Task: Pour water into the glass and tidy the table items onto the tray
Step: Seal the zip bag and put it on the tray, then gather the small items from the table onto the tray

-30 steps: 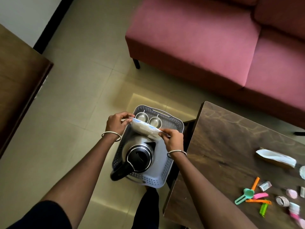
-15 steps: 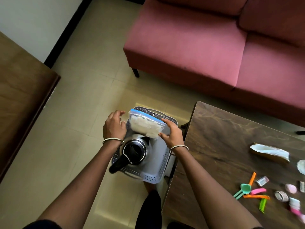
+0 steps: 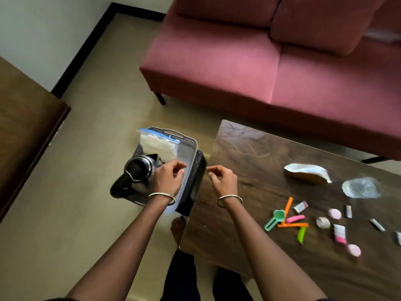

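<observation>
Sitting in the tray (image 3: 191, 148) are kettle (image 3: 138, 169) and bag (image 3: 157, 145); both hands (image 3: 169, 178) (image 3: 222, 181) empty, loosely curled; clips (image 3: 290, 221) remain on the desk (image 3: 249, 161)

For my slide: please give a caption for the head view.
Zip bag stands in tray beside kettle.

A grey perforated plastic tray (image 3: 188, 153) is sitting beside the dark wooden table (image 3: 249, 161), holding a stainless steel kettle with a black handle (image 3: 135, 170) and a clear zip bag with a blue seal and white contents (image 3: 157, 145). The left hand (image 3: 168, 178) is hovering over the tray, fingers curled and empty. The right hand (image 3: 222, 181) is hanging over the table edge, loosely curled and empty. Small colourful plastic clips (image 3: 288, 220) are lying on the table.
</observation>
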`<act>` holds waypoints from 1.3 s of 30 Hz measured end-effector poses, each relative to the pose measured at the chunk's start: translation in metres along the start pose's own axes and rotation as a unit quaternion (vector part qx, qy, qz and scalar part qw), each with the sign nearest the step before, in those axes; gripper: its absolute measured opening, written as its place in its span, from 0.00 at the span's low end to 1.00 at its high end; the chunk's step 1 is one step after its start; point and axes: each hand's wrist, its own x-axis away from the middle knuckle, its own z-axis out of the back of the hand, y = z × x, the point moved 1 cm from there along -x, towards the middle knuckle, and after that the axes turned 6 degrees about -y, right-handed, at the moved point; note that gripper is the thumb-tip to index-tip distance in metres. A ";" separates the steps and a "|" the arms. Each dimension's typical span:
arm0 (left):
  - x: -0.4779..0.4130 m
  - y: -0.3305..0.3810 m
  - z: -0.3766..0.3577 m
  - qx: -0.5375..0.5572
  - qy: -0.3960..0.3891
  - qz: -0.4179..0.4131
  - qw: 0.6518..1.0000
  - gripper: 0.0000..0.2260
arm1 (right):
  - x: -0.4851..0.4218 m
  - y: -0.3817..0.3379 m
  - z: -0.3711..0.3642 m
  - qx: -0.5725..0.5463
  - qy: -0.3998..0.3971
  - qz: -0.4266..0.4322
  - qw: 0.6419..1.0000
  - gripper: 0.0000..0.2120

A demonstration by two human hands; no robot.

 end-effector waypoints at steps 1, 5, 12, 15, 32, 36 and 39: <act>0.012 0.011 -0.013 0.002 -0.001 -0.002 1.000 0.07 | 0.011 0.011 0.013 -0.005 0.004 -0.003 1.000 0.10; 0.055 0.053 -0.065 -0.003 -0.001 -0.013 1.000 0.06 | 0.054 0.055 0.068 -0.031 0.019 -0.020 0.999 0.09; 0.128 0.116 -0.160 0.041 -0.013 0.010 0.999 0.06 | 0.126 0.145 0.164 -0.054 0.051 -0.034 0.997 0.09; 0.154 0.136 -0.200 0.043 -0.033 0.019 0.998 0.07 | 0.156 0.182 0.201 -0.066 0.074 -0.066 0.993 0.08; 0.154 0.162 -0.389 -0.057 -0.213 -0.031 0.975 0.06 | 0.189 0.357 0.286 -0.159 0.240 -0.253 0.924 0.08; 0.134 0.166 -0.448 -0.090 -0.246 -0.091 0.961 0.12 | 0.172 0.398 0.301 -0.089 0.315 -0.260 0.908 0.11; 0.117 0.176 -0.487 -0.149 -0.230 -0.165 0.947 0.15 | 0.157 0.424 0.308 -0.028 0.323 -0.267 0.907 0.17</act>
